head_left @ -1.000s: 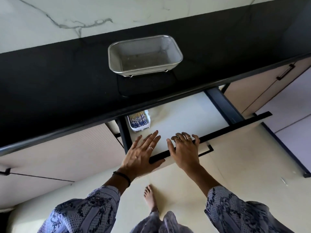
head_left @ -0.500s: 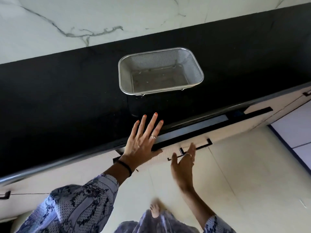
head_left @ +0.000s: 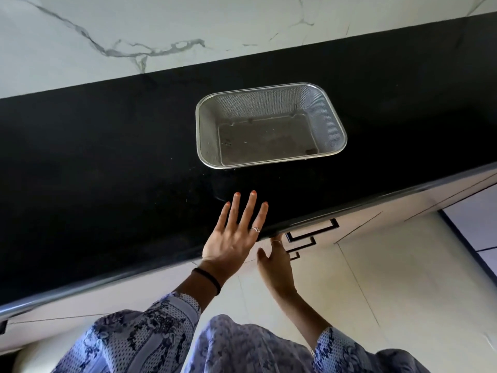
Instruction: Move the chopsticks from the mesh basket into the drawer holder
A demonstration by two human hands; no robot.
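since a second ago the drawer (head_left: pixel 309 224) has gone from pulled out to pushed in under the bench (head_left: pixel 107 184) edge, so the holder and chopsticks seen inside it then are now out of sight; the view has also tilted up toward the bench top.

the left hand (head_left: pixel 236 235) is raised over the near edge of the black bench, palm down, fingers straight and spread, pointing far toward the mesh basket (head_left: pixel 271 125); its grip is released and holds nothing. a ring sits on one finger and a dark band on the wrist. the right hand (head_left: pixel 274 262) is lower, below the bench edge at the drawer front, just left of the black handles (head_left: pixel 312 235). its thumb sticks out to the left; the fingertips go up under the bench lip and are hidden, so i cannot tell whether that grip is released or clenched.

the mesh basket stands on the bench, far of the left hand and apart from it, with only its bare mesh floor showing. the bench around it is bare black surface to left, right and near side; a white veined wall (head_left: pixel 161 28) rises at the far edge. pale cabinet fronts (head_left: pixel 403 211) run below the bench to the right.

no readable writing or label shows.
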